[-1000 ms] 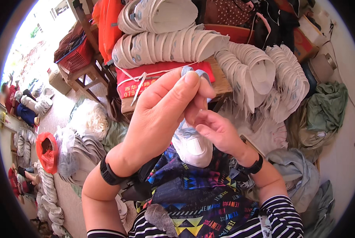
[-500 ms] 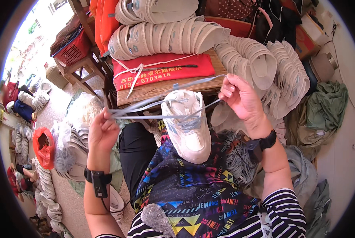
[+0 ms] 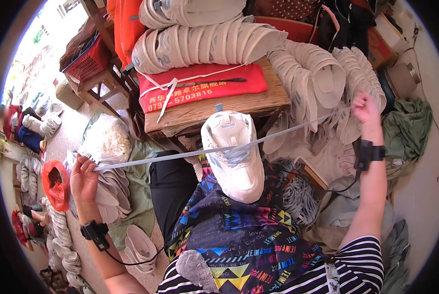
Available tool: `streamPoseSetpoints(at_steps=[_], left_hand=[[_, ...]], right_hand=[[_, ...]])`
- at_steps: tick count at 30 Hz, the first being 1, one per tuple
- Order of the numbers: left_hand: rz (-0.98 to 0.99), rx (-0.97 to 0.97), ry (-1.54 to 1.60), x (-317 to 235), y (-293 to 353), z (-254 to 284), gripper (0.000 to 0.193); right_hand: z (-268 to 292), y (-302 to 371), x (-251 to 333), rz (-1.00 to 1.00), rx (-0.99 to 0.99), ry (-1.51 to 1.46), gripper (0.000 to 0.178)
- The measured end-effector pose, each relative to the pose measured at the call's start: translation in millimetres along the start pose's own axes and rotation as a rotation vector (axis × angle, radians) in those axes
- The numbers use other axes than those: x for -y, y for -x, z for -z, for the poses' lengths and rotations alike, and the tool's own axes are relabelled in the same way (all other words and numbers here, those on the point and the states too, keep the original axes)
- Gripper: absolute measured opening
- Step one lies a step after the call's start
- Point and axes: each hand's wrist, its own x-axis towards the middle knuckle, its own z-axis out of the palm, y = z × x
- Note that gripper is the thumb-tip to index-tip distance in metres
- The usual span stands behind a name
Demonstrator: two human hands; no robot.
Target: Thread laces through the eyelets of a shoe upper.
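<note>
A white sneaker (image 3: pixel 232 171) with grey-blue trim rests toe-down over my lap, its opening toward the wooden table. One flat grey-blue shoelace (image 3: pixel 155 159) stretches almost straight across the front of the shoe, passing over its laced part. At the lace's left end, my left hand (image 3: pixel 84 179) pinches it with curled fingers. Out to the right and higher, my right hand (image 3: pixel 366 108) is closed on the other end. Both arms are spread wide, and the lace looks taut between them.
Ahead, a wooden table (image 3: pixel 278 93) bears a red cloth (image 3: pixel 251 87) with white laces and a thin dark tool (image 3: pixel 224 81). Stacked shoe uppers (image 3: pixel 205 44) line its back and right side. A bundle of grey laces (image 3: pixel 300 201) lies by my right leg; a red bag (image 3: pixel 55 179) is at left.
My hands have moved farther apart, the left outward and down, the right outward. The looped, slack lace has become one straight span across the shoe.
</note>
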Motion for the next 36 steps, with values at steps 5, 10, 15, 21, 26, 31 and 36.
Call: streamPoseSetpoints(at_steps=[5, 10, 15, 21, 26, 31, 36], left_hand=[[-0.326, -0.185, -0.164, -72.8, -3.1, 97.3, 0.019], [-0.499, -0.377, -0.981, 52.4, -1.6, 33.9, 0.032], [-0.153, 0.091, -1.266, 203.0, 10.3, -54.4, 0.02], [-0.031, 0.251, -0.992, 277.7, 10.7, -81.4, 0.015], [0.061, 0.227, -1.045, 292.9, 18.0, -81.5, 0.012], [0.108, 0.23, -1.172, 293.8, 22.2, -84.8, 0.014], [0.219, 0.262, -1.293, 287.5, 23.6, -88.3, 0.02]], right_hand=[[102.5, -2.5, 83.0, 0.227, -0.21, -0.065, 0.023], [42.1, 27.1, -43.0, 0.093, -0.318, 0.46, 0.019], [-83.9, 112.5, -165.7, -0.128, 0.283, 0.817, 0.017], [-120.2, 155.1, -224.2, -0.097, 0.616, 1.042, 0.023], [-124.8, 162.5, -224.9, 0.286, 0.686, 1.259, 0.022], [-129.1, 160.7, -221.3, 0.291, 0.777, 1.343, 0.024], [-140.7, 147.2, -213.1, 0.171, 0.802, 1.498, 0.023]])
